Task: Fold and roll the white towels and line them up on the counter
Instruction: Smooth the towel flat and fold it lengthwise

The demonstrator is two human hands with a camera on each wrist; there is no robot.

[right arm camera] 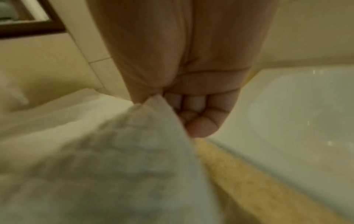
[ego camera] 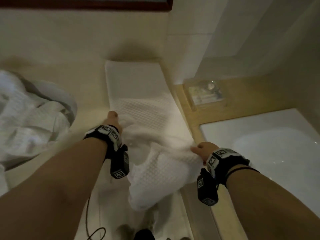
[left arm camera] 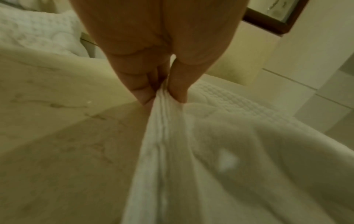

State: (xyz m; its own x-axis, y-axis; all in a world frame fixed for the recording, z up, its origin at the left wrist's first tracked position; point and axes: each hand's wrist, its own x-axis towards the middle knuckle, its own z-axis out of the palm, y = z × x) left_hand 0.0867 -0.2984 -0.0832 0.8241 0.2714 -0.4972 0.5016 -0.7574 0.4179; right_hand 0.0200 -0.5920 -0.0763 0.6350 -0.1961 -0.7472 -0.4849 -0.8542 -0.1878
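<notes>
Left hand (ego camera: 113,121) and right hand (ego camera: 205,149), held apart, each pinch an edge of the white waffle towel (ego camera: 152,118) draped on the counter (ego camera: 86,94), apparently folded lengthwise.

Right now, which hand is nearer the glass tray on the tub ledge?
Right. The right hand grips the towel edge just below the glass tray, by the ledge. The left hand pinches the towel's opposite edge, farther left across the counter.

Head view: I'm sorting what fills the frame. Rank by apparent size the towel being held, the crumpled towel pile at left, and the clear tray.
1. towel being held
2. crumpled towel pile, cropped by the frame, so unsure
3. clear tray, plainly smallest
</notes>
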